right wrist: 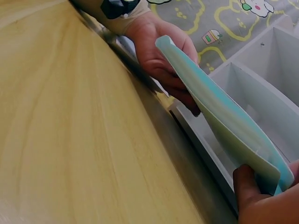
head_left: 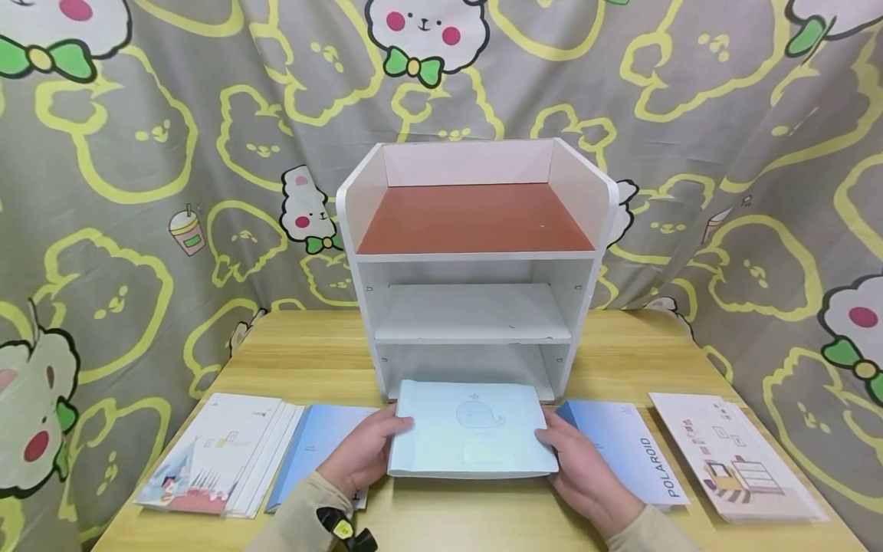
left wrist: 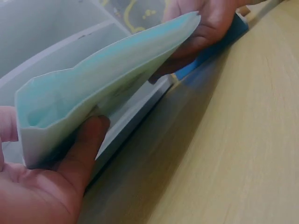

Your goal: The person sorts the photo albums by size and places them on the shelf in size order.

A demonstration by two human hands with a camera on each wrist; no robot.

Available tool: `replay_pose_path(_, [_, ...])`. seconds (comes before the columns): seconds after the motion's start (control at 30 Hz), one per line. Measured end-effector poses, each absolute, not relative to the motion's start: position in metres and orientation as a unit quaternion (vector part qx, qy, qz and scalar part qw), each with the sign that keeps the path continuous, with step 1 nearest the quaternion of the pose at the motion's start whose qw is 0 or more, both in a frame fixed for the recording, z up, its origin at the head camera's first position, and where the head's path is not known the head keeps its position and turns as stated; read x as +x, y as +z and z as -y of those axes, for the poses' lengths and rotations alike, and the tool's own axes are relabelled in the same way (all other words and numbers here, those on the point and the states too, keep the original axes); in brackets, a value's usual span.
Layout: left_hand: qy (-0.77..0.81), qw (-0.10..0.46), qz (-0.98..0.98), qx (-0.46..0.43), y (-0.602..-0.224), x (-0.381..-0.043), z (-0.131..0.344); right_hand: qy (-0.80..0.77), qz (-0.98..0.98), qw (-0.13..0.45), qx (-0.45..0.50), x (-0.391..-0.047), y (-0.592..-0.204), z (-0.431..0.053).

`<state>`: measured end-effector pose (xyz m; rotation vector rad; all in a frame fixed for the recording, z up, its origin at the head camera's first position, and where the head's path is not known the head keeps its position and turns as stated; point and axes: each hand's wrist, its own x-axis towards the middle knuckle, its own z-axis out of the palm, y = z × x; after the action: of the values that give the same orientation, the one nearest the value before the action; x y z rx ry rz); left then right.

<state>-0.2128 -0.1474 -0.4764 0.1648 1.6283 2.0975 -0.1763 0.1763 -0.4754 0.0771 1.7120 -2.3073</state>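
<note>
A pale blue photo album (head_left: 476,429) with a whale drawn on its cover is held level in front of a small white shelf unit (head_left: 472,257). My left hand (head_left: 366,448) grips its left side, thumb on the cover. On the right side my right hand (head_left: 586,471) holds it the same way. Seen from the left wrist, the album (left wrist: 107,70) shows its edge-on pages, with the left hand (left wrist: 51,186) nearest. In the right wrist view, the right hand (right wrist: 266,200) has its end of the album (right wrist: 219,112), and the shelf compartments lie beyond.
On the wooden table (head_left: 476,514), a blue album (head_left: 320,437) and a stack of illustrated albums (head_left: 214,456) lie to the left. To the right are a blue album marked POLAROID (head_left: 628,452) and another illustrated stack (head_left: 734,460). A patterned curtain (head_left: 228,115) hangs behind.
</note>
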Motion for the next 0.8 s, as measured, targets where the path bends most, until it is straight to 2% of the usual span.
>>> replay_pose_path(0.33, [0.766,0.212,-0.604,0.051,-0.48,-0.214,0.141,-0.794,-0.561,0.233,-0.02,-0.17,-0.476,-0.178])
replay_pose_path(0.53, [0.752,0.209,-0.624,0.043,-0.482,-0.217,0.137,-0.785,-0.586,0.202,0.009,-0.172,-0.479,-0.176])
replay_pose_path(0.8, [0.738,0.243,-0.627,0.054,-0.479,-0.216,0.137,-0.783,-0.602,0.149,0.049,-0.178,-0.483,-0.169])
